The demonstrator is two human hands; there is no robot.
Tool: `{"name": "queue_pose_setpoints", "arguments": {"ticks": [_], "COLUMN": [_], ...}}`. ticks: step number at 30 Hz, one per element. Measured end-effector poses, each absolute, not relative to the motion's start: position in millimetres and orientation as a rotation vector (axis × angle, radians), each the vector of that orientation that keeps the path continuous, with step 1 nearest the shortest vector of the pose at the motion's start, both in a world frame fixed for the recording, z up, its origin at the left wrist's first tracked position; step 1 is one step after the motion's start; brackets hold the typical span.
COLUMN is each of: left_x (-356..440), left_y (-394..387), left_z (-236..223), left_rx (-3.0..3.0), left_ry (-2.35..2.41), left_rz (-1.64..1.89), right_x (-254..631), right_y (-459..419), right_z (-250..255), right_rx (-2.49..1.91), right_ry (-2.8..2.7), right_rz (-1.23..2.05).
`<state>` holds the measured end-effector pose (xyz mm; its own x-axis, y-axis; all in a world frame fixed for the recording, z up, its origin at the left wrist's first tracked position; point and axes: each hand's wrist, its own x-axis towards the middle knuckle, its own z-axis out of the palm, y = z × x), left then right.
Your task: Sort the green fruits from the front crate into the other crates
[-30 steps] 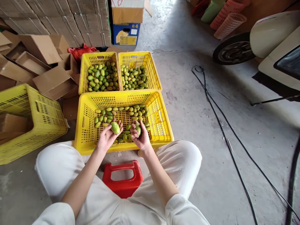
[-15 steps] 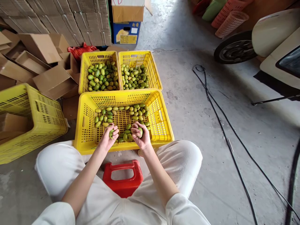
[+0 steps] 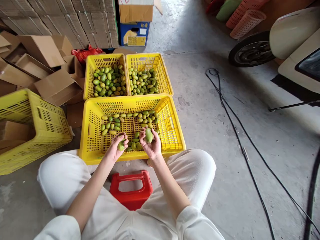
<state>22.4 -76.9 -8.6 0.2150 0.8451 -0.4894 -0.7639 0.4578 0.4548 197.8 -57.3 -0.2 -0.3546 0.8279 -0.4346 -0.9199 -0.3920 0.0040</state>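
A big yellow crate point(image 3: 95, 133) stands on the floor between my knees, with several green mangoes point(image 3: 147, 119) spread over its bottom. My left hand point(image 3: 114, 150) hangs over the crate's near side, fingers closed on a green mango point(image 3: 121, 145). Beside it, my right hand point(image 3: 152, 146) holds another green mango point(image 3: 149, 135) upright in its fingers. Behind the big crate stand two smaller yellow crates, the left crate point(image 3: 88, 76) and the right crate point(image 3: 165, 75), both well filled with green mangoes.
A red stool point(image 3: 131, 190) shows between my legs. An empty yellow crate point(image 3: 30, 126) lies tilted at the left, with loose cardboard boxes point(image 3: 42, 66) behind it. Black cables point(image 3: 232, 123) run across the concrete floor at the right, near a scooter wheel point(image 3: 250, 53).
My left hand turned its mango over and closed on it, sinking slightly into the crate. My right hand rolled its mango up into the fingertips.
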Motion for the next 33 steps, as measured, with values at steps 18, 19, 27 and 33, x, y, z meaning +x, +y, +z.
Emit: {"name": "queue_pose_setpoints", "arguments": {"ticks": [18, 19, 27, 33], "left_x": [24.3, 24.0, 25.0, 27.3], "left_y": [-73.0, -73.0, -75.8, -75.2], "left_z": [-3.5, -3.4, -4.6, -2.7], "left_rx": [0.007, 0.002, 0.084, 0.185], "left_ry": [0.836, 0.833, 0.807, 0.773], "left_rz": [1.261, 1.259, 1.201, 1.152], "right_x": [193.7, 194.4, 202.0, 197.2], "right_y": [-57.0, -56.7, -55.8, -59.6], "right_z": [2.8, 2.2, -8.6, -2.7], "right_rx": [-0.544, -0.514, -0.4, -0.392], "right_ry": [0.08, 0.124, 0.284, 0.169], "right_rz": [1.864, 1.846, 1.933, 2.0]}}
